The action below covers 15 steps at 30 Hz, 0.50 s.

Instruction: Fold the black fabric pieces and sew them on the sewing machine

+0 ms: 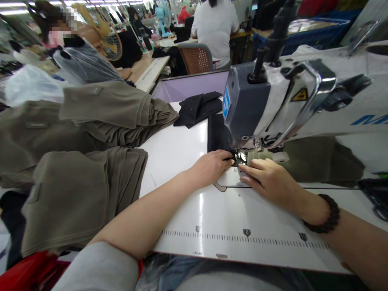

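A piece of black fabric (216, 131) lies flat under the head of a sewing machine (247, 101), its near edge at the metal presser foot (241, 157). Just left of the foot, my left hand (214, 165) is closed on that fabric's near edge, fingertips pressed together. On the other side, my right hand (269, 178) rests on the machine bed, index finger stretched toward the foot and thumb lying apart below it. Nothing shows between those two fingers; the remaining ones are partly curled. The needle itself is too small to make out.
Stacks of olive-brown fabric pieces (69, 198) lie on the left. Folded black pieces (197, 108) sit behind the bed. More olive fabric (327, 159) lies beneath the machine arm. A ruler scale (247, 237) runs along the front edge. A person in white (214, 32) sits ahead.
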{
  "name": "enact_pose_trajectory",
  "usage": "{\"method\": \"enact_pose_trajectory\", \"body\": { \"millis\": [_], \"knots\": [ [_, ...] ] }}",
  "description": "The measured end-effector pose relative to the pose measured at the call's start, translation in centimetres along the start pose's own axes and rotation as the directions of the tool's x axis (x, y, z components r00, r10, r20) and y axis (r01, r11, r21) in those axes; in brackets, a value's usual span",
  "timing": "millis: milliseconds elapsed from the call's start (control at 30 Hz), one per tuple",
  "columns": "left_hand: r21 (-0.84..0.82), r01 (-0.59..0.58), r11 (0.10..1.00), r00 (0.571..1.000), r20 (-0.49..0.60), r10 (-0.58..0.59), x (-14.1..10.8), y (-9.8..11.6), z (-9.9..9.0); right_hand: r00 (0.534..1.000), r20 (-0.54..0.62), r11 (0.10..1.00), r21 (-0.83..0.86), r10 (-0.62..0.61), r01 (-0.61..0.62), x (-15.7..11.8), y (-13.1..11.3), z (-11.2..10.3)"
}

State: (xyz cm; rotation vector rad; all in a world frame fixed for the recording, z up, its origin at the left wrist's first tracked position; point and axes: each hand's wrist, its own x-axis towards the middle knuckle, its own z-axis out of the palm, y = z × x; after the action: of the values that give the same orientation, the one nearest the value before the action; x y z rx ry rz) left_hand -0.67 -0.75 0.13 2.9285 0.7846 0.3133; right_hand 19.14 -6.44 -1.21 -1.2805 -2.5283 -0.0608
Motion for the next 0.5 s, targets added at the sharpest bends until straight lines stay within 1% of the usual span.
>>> {"method": "enact_pose_trajectory", "body": {
  "millis": [167, 300, 500],
  "knots": [
    [-0.008, 0.063, 0.998, 0.997, -0.033, -0.063, 0.53, -0.5, 0.33, 1.0, -0.006, 1.0, 0.012, 0.004, -0.004, 0.03, -0.08, -0.04],
    [-0.012, 0.063, 0.998, 0.996, -0.06, -0.063, 0.6, -0.66, 0.53, 1.0, 0.006, 1.0, 0.03, 0.009, -0.009, 0.07, -0.1, -0.13],
    [-0.014, 0.043, 0.999, 0.996, -0.073, -0.044, 0.5, -0.92, 0.81, 1.0, 0.008, 0.999, 0.049, 0.015, -0.015, 0.19, -0.16, -0.32]
  ]
}}
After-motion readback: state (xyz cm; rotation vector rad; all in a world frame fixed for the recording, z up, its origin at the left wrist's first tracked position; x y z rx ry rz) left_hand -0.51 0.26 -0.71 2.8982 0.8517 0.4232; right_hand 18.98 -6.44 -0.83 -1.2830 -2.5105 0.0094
